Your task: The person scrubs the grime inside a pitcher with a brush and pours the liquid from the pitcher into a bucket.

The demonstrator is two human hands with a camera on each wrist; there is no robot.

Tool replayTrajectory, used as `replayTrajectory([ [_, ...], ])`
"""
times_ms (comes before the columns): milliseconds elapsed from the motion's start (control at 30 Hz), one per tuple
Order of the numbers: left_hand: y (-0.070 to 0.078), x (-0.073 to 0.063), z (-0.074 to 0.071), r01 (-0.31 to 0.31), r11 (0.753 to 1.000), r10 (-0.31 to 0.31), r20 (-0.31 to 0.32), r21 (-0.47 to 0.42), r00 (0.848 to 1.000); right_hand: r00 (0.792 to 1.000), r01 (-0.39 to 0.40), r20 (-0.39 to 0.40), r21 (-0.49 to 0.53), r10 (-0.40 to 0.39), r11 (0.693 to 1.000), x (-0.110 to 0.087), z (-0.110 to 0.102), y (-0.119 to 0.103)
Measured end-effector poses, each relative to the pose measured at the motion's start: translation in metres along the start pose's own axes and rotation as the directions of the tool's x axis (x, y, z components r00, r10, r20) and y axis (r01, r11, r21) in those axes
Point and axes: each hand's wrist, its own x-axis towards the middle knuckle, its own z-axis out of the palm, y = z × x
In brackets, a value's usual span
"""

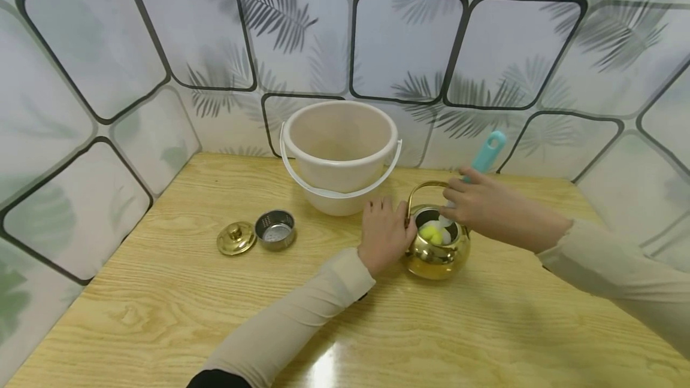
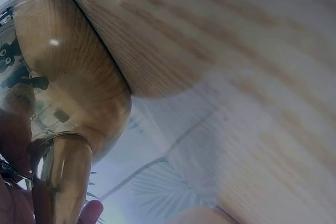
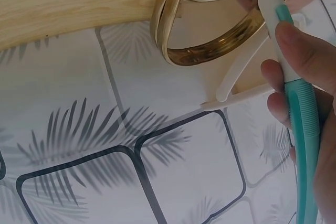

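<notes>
A shiny gold teapot (image 1: pixel 438 259) with a hoop handle (image 3: pixel 218 45) stands lidless on the wooden table. My left hand (image 1: pixel 384 233) holds its left side, with fingers either side of the spout (image 2: pixel 63 177) in the left wrist view. My right hand (image 1: pixel 474 201) grips the turquoise-and-white handle (image 3: pixel 304 124) of a long cleaning brush, tilted above the teapot mouth. Its white stem reaches down into the pot. Inside, a yellow and white soft-looking head (image 1: pixel 433 232) shows, its lower part hidden by the walls.
Behind the hands, against the patterned wall, stands a cream bucket (image 1: pixel 342 178) with its white bail lowered in front. To the left, a gold lid (image 1: pixel 235 238) lies beside a perforated metal strainer (image 1: pixel 275 230) on the wooden table (image 1: pixel 178 292).
</notes>
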Motion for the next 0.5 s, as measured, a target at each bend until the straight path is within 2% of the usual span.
replayTrajectory([
  [133,-0.0005,0.0001,-0.0006,-0.004,1.000,0.004,-0.005,0.005,1.000,1.000,0.004,-0.027,-0.007,-0.004,1.000,0.0023,0.0015,-0.0011],
  [500,-0.0006,0.0001,-0.0028,-0.016,1.000,0.016,0.000,-0.001,1.000,1.000,0.003,-0.031,-0.028,-0.003,1.000,0.0071,0.0068,-0.0009],
])
